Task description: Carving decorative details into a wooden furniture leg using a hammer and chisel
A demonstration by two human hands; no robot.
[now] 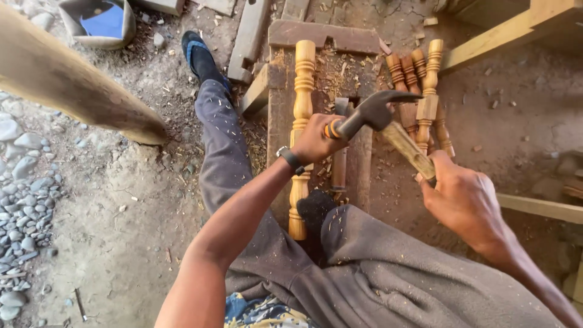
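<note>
1. Hands: two, a left hand (313,141) and a right hand (464,197), both belonging to the person wearing the camera.
2. Hammers: one claw hammer (379,115) with a wooden handle.
3. Chisels: one chisel (336,129) with an orange handle.
4. Turned wooden spindles: one long spindle (302,91) on the workbench, plus a cluster of about four spindles (419,79) lying beside it; the exact number in the cluster cannot be confirmed because they overlap.
5. Wristwatches: one wristwatch (290,159).
6. Sandals: one blue sandal (197,51).
7. Containers: one cut plastic container (100,23).
</note>
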